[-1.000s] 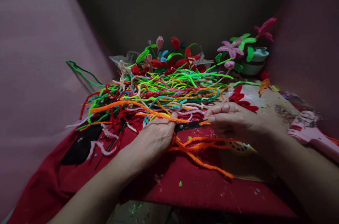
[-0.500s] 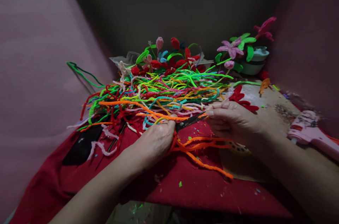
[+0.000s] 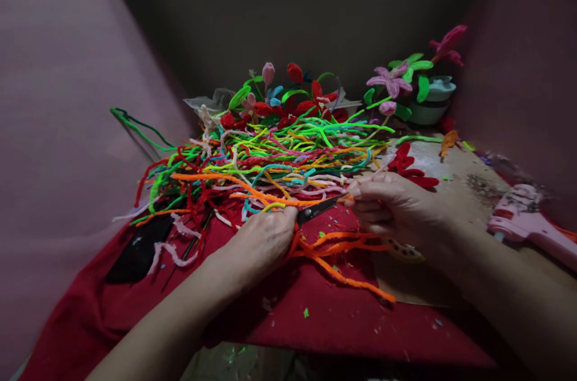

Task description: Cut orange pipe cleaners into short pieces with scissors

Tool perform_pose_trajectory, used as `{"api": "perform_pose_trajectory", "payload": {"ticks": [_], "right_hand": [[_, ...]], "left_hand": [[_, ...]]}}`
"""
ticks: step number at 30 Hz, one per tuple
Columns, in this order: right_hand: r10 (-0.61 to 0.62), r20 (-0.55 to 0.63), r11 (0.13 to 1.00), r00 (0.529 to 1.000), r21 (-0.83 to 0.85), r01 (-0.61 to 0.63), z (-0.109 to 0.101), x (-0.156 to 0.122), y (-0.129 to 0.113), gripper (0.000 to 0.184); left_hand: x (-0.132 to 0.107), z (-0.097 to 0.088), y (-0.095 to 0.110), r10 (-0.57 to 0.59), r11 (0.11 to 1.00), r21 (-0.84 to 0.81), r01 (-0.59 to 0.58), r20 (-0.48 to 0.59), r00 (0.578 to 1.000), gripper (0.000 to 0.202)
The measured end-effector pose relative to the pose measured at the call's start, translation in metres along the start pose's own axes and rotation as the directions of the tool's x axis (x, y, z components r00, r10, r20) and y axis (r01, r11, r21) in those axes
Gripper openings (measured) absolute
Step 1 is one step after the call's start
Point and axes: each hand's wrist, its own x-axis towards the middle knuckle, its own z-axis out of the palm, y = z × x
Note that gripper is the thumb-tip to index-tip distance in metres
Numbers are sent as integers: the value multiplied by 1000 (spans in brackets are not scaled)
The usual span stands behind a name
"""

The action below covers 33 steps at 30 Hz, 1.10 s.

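Observation:
My left hand [image 3: 264, 240] is closed low in the middle, over a bundle of orange pipe cleaners [image 3: 342, 255] that fans out to its right on the red cloth [image 3: 315, 321]. Dark scissor blades [image 3: 320, 208] stick out from this hand toward my right hand. My right hand [image 3: 392, 207] is closed in a pinch at the blades' tip, holding the end of an orange pipe cleaner [image 3: 252, 190] that runs left across the pile. Behind both hands lies a big heap of mixed-colour pipe cleaners [image 3: 279, 155].
Finished pipe-cleaner flowers [image 3: 293, 98] lie at the back. A pale pot with pink and green flowers [image 3: 435, 98] stands back right. A pink glue gun [image 3: 523, 219] lies at the right. A red flower shape [image 3: 408, 167] rests on brown board [image 3: 464, 176]. Walls close in on both sides.
The scissor blades tilted up at the tip, and my right hand moved slightly up and left with the orange end. My left hand stayed over the bundle.

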Motion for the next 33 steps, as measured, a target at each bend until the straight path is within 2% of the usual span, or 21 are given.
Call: {"api": "perform_pose_trajectory", "payload": {"ticks": [6,10,15,24,29,33], "right_hand": [[10,-12,999,1000,-35,-10,0,-1,-2,19],[-23,-32,996,999,-89,20,0,-1,-2,20],[-28,-50,993,998,-119,22,1,-2,-4,19],[37,-13,995,999,-97,-38,1,-2,-2,21],[39,35,994,999,-108,-35,-1,-3,-1,21],[37,79,995,996,-93,-30,-3,-3,-1,19]], "left_hand": [[-3,-2,1,-4,998,-67,3,-15,1000,19],[-4,-2,-1,11,994,-111,-16,-49,999,17],[-5,-1,0,8,994,-107,-11,-37,999,19],[-2,2,-2,-40,993,-109,37,-23,999,19],[-5,-2,0,0,990,-141,-1,-6,1000,22],[-8,-7,2,-11,985,-173,15,27,1000,25]]}}
